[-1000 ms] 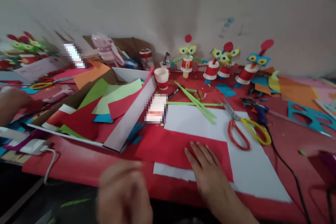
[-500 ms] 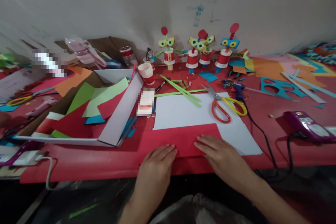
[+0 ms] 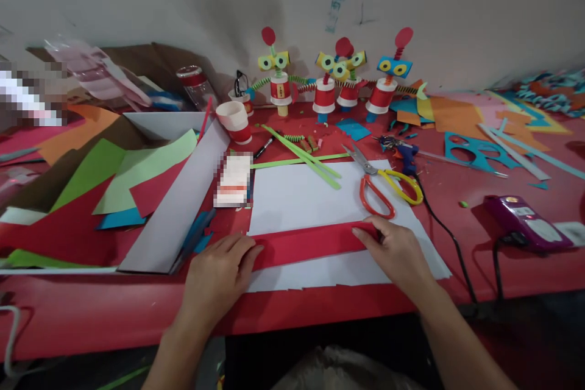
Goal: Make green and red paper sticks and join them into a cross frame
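A folded band of red paper [image 3: 311, 244] lies across the white sheets [image 3: 292, 201] near the table's front edge. My left hand [image 3: 219, 268] pinches its left end between thumb and fingers. At the other end my right hand [image 3: 393, 250] grips the paper's right corner, thumb in front and fingers behind. Just above my right hand, scissors [image 3: 377, 186] with one red and one yellow handle rest on the white sheets, blades slightly apart. Green paper strips [image 3: 304, 155] cross one another at the back edge of the sheets.
A white box [image 3: 178, 195] of coloured paper stands at left. Paper cups [image 3: 235, 122] are behind it. Several cup robots [image 3: 324, 97] line the wall. At right are a glue gun [image 3: 406, 152], blue cut-out paper [image 3: 479, 152] and a purple device [image 3: 525, 222] with a black cable.
The red paper has become a narrower band and uncovers more white sheet below it. My hands have gone from lying flat on it to gripping its two ends. The view has shifted right.
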A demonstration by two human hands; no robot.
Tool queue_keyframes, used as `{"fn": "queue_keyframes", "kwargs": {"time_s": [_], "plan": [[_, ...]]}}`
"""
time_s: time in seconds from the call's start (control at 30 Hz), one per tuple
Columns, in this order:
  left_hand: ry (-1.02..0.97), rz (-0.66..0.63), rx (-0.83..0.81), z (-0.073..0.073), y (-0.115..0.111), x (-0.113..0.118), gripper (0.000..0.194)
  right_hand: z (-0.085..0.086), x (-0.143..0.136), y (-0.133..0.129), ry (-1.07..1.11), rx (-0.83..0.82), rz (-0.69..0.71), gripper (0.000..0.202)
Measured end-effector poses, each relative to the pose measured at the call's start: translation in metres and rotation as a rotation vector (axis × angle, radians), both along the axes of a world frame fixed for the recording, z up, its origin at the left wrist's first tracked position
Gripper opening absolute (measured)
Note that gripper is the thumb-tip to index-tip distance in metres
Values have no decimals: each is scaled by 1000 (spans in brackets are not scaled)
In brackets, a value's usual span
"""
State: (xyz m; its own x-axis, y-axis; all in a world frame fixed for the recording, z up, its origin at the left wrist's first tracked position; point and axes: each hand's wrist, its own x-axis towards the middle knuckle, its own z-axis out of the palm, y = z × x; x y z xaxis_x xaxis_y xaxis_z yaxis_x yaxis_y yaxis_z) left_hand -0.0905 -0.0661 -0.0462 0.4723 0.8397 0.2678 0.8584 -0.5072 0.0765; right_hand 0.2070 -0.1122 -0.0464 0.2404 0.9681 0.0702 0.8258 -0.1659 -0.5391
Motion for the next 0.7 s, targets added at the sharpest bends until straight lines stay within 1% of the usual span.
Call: {"fn": "queue_keyframes", "kwargs": {"time_s": [0.1,0.2,0.33,0.4,0.5,0.6,0.63,0.7], "plan": [[45,-49,16,-6,9,-2,32,-4,-2,2,-86,9,-29,26],[95,-102,9,-9,18,-3,31,-6,-3,2,-109,28,-47,26],[116,-113,-17,-9,22,-4,30,-8,-5,0,-80,47,-87,40],[111,-100,-38,-9,21,-4,29,-8,-5,-1,-60,45,-94,43],[75,-86,-49,-9,20,-4,28,-9,-5,-1,-39,45,-109,42],[43,-103,-19,-12,21,-6,28,-11,-6,-2,-36,78,-128,43],[35,-112,-6,-13,21,-7,29,-11,-6,-3,-31,95,-129,41],[18,-128,8,-16,21,-9,29,-11,-6,-4,-15,123,-111,28]]}}
